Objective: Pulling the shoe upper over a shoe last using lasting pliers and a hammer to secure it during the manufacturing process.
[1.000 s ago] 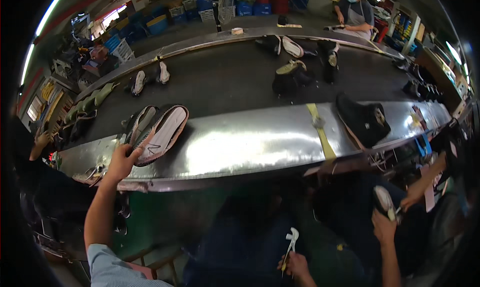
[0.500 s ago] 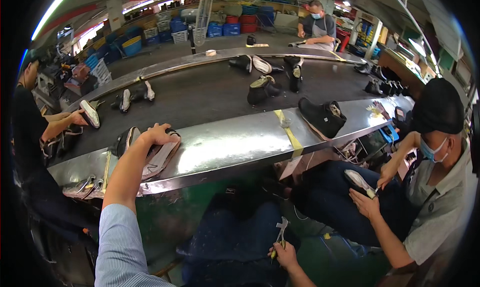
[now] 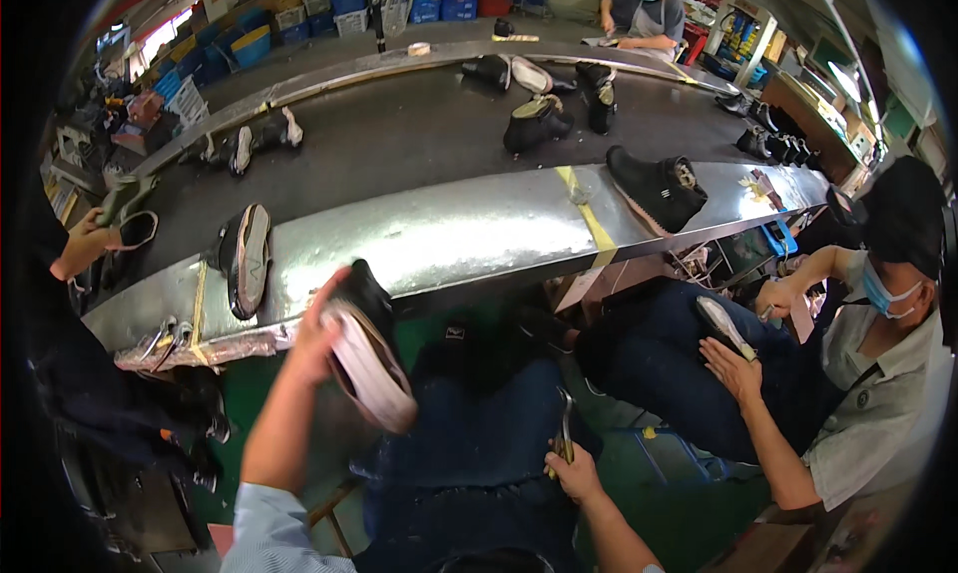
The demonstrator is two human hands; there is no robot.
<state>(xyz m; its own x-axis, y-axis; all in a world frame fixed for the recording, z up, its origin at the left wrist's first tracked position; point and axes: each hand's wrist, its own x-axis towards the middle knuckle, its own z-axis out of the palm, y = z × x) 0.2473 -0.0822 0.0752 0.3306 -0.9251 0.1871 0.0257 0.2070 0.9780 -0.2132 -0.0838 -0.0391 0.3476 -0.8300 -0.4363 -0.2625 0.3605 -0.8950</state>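
Observation:
A black boot [image 3: 371, 365] hangs in the air in front of the metal ledge, its pale underside turned toward me. My left hand [image 3: 315, 341] grips its side, fingers wrapped round it. Low over my lap, my right hand [image 3: 575, 473] is closed on the yellow handles of lasting pincers [image 3: 565, 421], whose head points up. A second black shoe [image 3: 250, 261] lies tilted on the ledge, left of the boot I hold. Another black boot [image 3: 659, 189] rests on the ledge to the right.
The metal ledge [image 3: 449, 236] edges a dark conveyor belt [image 3: 399, 134] carrying several shoes. Metal tools [image 3: 165, 341] lie at the ledge's left end. One co-worker [image 3: 878, 373] sits close on the right with a shoe; others stand left and across the belt.
My left hand has lifted the boot off the ledge and brought it nearer, toward my lap. The pincers remain in my right hand, turned slightly. My view has tilted downward.

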